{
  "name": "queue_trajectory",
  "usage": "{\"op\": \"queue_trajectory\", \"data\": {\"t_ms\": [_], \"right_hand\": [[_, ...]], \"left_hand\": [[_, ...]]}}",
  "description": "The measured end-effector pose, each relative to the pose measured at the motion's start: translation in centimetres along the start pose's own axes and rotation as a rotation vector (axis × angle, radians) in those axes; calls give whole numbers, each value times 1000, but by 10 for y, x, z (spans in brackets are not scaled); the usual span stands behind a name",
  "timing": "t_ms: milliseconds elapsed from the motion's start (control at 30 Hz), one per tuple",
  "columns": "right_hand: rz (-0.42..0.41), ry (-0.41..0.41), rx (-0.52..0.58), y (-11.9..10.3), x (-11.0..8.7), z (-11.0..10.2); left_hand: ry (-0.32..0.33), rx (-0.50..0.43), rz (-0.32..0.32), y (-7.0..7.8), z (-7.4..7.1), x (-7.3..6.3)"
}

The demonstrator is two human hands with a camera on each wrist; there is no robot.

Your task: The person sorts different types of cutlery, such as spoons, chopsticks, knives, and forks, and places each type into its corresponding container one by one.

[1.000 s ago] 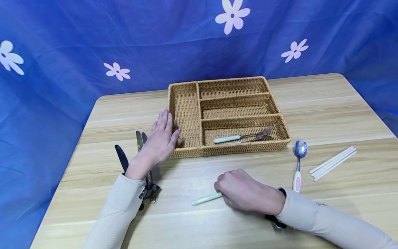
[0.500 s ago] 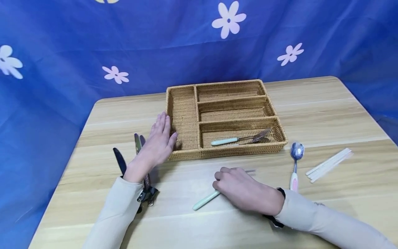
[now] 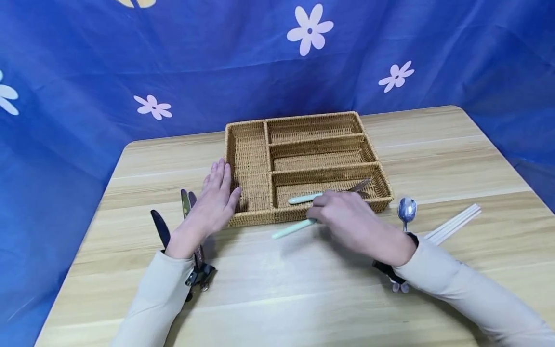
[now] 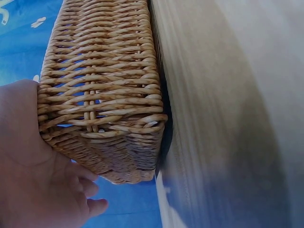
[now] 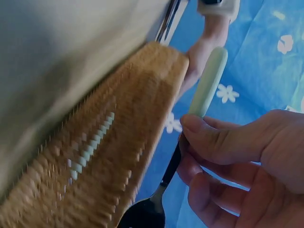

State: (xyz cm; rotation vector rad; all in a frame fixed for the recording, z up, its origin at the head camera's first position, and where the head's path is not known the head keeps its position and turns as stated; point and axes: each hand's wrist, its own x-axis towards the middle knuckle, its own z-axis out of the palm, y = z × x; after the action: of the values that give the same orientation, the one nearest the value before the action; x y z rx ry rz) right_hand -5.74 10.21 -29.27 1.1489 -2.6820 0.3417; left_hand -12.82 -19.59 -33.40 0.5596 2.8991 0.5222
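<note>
My right hand (image 3: 347,219) pinches a spoon with a pale green handle (image 5: 209,80) between thumb and fingers, just above the front rim of the woven tray (image 3: 256,219). In the right wrist view its dark metal bowl is cut off by the bottom edge. My left hand (image 3: 212,202) rests on the tray's front left corner, fingers straight along the left wall and thumb over the rim. Inside the front right compartment lie metal forks, one with a pale green handle (image 3: 305,198); my right hand partly covers them.
Several knives (image 3: 161,228) lie left of the tray, partly under my left wrist. Right of the tray are a spoon (image 3: 407,210), partly hidden by my right wrist, and several white sticks (image 3: 455,224). A blue flowered cloth (image 3: 243,58) hangs behind the table.
My right hand has lifted the green-handled spoon from the table and carried it forward to the tray's front rim. My left hand stays on the tray; the head view has shifted slightly.
</note>
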Motion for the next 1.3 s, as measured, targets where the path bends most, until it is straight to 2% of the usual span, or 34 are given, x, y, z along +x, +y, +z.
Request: {"op": "queue_trajectory", "data": {"t_ms": [233, 433, 600, 900, 1300], "right_hand": [[37, 18, -10, 17, 3, -15], [80, 61, -58, 32, 11, -16], [122, 29, -55, 43, 17, -11], [143, -9, -65, 55, 28, 1], [185, -35, -73, 61, 37, 21]], "left_hand": [[6, 2, 4, 1, -1, 3], [8, 5, -1, 1, -1, 3], [12, 14, 0, 1, -1, 3], [-4, 22, -13, 0, -2, 1], [4, 16, -8, 1, 0, 1]]}}
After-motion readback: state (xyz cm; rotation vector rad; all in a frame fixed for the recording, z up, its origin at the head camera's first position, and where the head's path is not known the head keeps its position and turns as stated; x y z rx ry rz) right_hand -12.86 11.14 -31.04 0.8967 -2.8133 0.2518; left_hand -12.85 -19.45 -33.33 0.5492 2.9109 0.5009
